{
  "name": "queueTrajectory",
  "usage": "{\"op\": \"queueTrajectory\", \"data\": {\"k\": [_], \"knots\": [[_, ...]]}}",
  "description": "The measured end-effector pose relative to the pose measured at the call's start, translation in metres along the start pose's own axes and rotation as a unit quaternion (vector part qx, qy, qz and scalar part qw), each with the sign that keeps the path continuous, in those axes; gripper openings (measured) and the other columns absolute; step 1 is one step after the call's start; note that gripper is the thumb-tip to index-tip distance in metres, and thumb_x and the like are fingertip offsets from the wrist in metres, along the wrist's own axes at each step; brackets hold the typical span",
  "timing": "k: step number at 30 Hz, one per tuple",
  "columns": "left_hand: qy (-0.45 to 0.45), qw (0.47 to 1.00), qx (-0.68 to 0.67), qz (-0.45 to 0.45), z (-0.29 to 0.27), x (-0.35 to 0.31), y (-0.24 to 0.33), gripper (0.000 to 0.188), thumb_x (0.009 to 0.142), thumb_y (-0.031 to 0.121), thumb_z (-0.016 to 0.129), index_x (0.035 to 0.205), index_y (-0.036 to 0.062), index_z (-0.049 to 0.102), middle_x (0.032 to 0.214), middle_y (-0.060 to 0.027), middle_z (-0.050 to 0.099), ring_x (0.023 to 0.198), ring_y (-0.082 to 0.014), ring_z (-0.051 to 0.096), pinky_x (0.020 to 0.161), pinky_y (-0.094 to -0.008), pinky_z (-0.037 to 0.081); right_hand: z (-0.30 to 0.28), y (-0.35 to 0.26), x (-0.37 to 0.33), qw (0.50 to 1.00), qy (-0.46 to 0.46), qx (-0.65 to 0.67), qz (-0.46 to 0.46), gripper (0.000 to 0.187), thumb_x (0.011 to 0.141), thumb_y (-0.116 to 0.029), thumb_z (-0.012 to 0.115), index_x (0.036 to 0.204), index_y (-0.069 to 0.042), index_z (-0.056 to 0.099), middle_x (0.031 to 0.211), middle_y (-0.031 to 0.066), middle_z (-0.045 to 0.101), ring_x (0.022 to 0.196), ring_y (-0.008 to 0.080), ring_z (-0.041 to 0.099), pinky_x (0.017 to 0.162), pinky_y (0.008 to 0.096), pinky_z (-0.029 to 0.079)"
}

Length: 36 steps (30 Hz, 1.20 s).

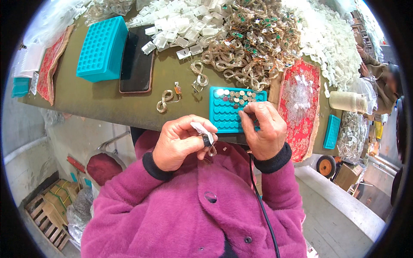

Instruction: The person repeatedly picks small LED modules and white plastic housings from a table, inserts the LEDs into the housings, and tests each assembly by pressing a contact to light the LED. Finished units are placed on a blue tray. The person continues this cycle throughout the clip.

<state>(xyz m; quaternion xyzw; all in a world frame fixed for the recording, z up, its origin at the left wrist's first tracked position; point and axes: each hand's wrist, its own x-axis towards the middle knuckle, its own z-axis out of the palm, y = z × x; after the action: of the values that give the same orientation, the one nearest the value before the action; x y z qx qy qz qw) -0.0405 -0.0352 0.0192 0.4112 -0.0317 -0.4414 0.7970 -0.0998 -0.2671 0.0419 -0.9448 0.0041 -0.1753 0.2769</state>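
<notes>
My left hand (183,142) is closed around a small translucent white plastic case (201,130) with a dark piece at its end. A little loop of thin wire (212,150) hangs below those fingers. Over the right part of a teal pitted tray (218,124), my right hand (265,129) has thumb and forefinger pinched together; what they grip, if anything, is too small to make out. Silver button cells (241,102) sit in the tray's far rows. Left of the tray, two coiled wire bundles (164,101) with small parts attached lie on the table.
A big heap of coiled wire bundles (254,38) and piles of white cases (189,21) cover the table's far side. A phone (137,60) lies beside stacked teal trays (101,51). Right of my tray is a red patterned cloth (297,124) with clear bits. Another person (380,79) is at far right.
</notes>
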Motion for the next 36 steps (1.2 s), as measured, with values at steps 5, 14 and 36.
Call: {"op": "queueTrajectory", "data": {"k": [5, 14, 36], "knots": [[0.02, 0.999, 0.033, 0.012, -0.003, 0.003, 0.0, 0.033, 0.082, -0.014, 0.048, 0.105, -0.001, 0.068, 0.098, -0.0143, 0.073, 0.065, -0.0136, 0.06, 0.055, -0.0259, 0.047, 0.001, 0.0, 0.012, 0.992, -0.029, -0.069, -0.099, 0.021, 0.082, 0.005, 0.078, 0.099, -0.001, 0.068, 0.089, 0.0129, 0.067, 0.082, 0.0323, 0.069, 0.072, 0.0405, 0.057], [-0.013, 0.998, -0.054, -0.015, 0.003, -0.005, -0.007, 0.033, 0.097, 0.005, 0.073, 0.128, -0.0027, 0.065, 0.115, -0.0153, 0.071, 0.096, -0.022, 0.073, 0.081, -0.0344, 0.064, 0.0, -0.013, 0.004, 0.994, -0.005, 0.03, -0.104, 0.021, 0.082, 0.005, 0.075, 0.1, -0.001, 0.067, 0.091, 0.0136, 0.064, 0.079, 0.0311, 0.065, 0.068, 0.0411, 0.055], [-0.005, 0.999, 0.018, 0.029, 0.026, -0.031, -0.029, 0.03, 0.096, -0.003, 0.073, 0.125, -0.0055, 0.069, 0.109, -0.012, 0.074, 0.087, -0.0176, 0.073, 0.074, -0.0305, 0.063, -0.007, -0.032, -0.057, 0.976, 0.039, 0.14, -0.164, 0.036, 0.07, 0.006, 0.078, 0.105, 0.003, 0.07, 0.092, 0.014, 0.069, 0.079, 0.0301, 0.07, 0.066, 0.0377, 0.058]]}}
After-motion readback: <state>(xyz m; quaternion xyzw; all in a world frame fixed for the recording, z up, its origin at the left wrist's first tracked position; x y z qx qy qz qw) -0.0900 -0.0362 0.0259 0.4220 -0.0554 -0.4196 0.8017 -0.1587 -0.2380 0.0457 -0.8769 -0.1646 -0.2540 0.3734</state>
